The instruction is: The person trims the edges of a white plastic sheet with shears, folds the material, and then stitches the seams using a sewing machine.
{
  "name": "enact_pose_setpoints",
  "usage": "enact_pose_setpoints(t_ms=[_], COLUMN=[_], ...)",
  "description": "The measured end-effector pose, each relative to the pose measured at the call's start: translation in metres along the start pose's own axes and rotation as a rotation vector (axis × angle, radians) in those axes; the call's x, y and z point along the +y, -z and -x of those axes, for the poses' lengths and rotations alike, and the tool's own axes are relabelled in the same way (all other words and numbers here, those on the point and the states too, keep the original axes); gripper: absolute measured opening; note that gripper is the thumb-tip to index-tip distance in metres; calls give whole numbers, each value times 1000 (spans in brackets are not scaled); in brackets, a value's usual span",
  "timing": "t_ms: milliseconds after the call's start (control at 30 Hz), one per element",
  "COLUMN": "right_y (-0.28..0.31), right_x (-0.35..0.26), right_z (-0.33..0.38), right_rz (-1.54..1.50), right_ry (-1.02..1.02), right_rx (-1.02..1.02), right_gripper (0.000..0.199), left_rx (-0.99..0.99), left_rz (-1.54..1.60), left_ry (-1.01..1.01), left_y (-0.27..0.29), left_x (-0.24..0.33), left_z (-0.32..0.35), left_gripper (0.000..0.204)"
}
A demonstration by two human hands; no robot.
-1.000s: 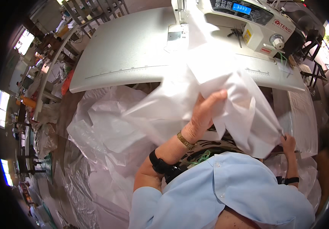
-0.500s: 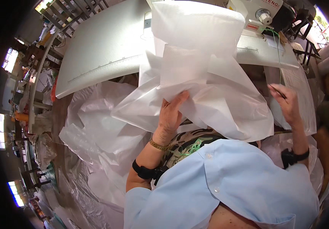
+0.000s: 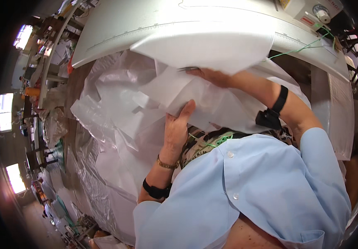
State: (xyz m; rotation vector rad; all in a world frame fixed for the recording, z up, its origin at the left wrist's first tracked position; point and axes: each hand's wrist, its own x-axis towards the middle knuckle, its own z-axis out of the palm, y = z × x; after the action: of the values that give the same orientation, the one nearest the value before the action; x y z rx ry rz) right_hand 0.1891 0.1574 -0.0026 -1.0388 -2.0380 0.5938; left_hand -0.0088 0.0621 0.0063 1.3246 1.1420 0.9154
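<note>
My left hand pinches the near edge of a white woven plastic sheet, thumb on top and the other fingers largely hidden under it. In my right hand is a small dark pointed tool, its tip toward the left; its exact kind is too small to make out. This hand reaches across the sheet, just beyond my left hand. A raised flap of the sheet stands over it and leans against the worktable. Green thread runs from the sewing machine toward the sheet.
More crumpled white sheeting hangs and spreads at my left. A pale stack of sheets sits at the right below the table. Green thread scraps lie on my lap. Cluttered benches line the far left.
My right hand has swung left from beside the machine, across the sheet to near my left hand. The sheet's upper flap has dropped toward me, and the view has shifted.
</note>
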Motion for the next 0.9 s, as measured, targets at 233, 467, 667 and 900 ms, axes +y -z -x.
enact_pose_setpoints(t_ms=[233,467,667,900], right_y=[-21,31,14,-31], right_x=[44,-7,-44,54], right_z=[-10,-15,-11,-5], right_rz=[213,753,447,364], right_ry=[-50,-127,7,-132], right_rx=[-182,-698,-470,-516], right_gripper=[24,18,14,25], left_rx=[152,197,197,223], left_rz=[593,614,636,586], left_ry=[252,142,129,148], left_y=[2,-2,-18,-21], left_x=[-21,-12,-20,-37], left_z=[-13,1,8,13], left_gripper=[32,38,37,40])
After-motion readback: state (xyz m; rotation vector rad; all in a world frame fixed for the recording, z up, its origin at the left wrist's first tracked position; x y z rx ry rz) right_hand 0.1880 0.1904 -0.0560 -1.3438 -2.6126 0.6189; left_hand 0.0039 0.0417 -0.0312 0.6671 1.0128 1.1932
